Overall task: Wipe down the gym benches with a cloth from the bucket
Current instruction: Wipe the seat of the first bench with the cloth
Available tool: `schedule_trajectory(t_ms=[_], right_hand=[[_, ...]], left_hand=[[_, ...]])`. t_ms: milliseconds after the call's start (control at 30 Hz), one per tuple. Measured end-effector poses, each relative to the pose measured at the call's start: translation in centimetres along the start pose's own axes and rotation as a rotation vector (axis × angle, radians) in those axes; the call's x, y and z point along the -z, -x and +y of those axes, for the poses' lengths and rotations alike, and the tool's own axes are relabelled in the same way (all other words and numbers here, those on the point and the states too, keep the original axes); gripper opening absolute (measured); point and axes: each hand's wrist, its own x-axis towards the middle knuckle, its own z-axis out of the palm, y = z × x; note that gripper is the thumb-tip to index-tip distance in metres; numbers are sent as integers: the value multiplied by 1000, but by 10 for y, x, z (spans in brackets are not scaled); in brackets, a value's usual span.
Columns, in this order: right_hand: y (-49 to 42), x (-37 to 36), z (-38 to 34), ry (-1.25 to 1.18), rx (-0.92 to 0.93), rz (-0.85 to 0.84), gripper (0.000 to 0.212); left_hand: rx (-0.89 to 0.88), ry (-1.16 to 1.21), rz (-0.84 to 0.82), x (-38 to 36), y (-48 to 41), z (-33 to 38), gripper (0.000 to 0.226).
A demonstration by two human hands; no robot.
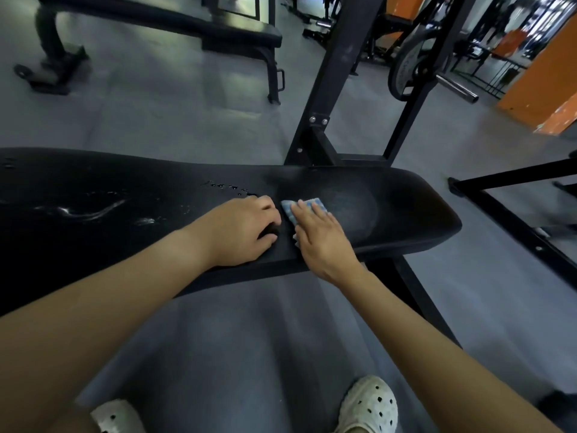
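Observation:
A black padded gym bench runs across the middle of the view, with water drops and streaks on its left half. A small blue checked cloth lies on the bench pad. My right hand presses flat on the cloth with straight fingers, covering most of it. My left hand rests on the pad just left of the cloth, fingers curled under, holding nothing that I can see. No bucket is in view.
A black steel rack upright rises behind the bench, with a weight plate and a bar end to its right. Another black bench stands at the back left. An orange pillar is at the right. My white clogs stand on the grey floor.

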Motion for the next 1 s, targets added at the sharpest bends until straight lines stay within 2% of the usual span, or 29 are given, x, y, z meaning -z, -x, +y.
schedule_trajectory(t_ms=[67,133,367,433,533,633,700,767,900,1000], right_hand=[[7,3,-7,1,58,-39,51],[5,10,-1,-22,40,-68,50],[-35,1,-17,26,-217,31,42],[-31,-8,-36,29,-173,33,42],[-10,-18,-60,11,12,1,47],[4,-13,-60,6,131,-67,52],[0,-5,-49,14,147,-104,51],[-9,3,-37,20,94,-87,49],[-31,5,-28,19,-138,-5,48],[-30,-9,-49,62,-95,-14,52]], left_hand=[[49,-48,-19,6,12,-6,25],[92,-88,-16,10,21,-9,26],[161,-114,-49,18,63,-21,42],[161,-127,-81,17,68,-22,44],[165,-139,-94,16,70,-22,47],[163,-157,-112,16,67,-21,48],[168,-164,-129,16,66,-20,50],[167,-163,-139,15,66,-20,52],[162,-139,-148,15,70,-22,54],[155,-128,-142,15,70,-25,55]])
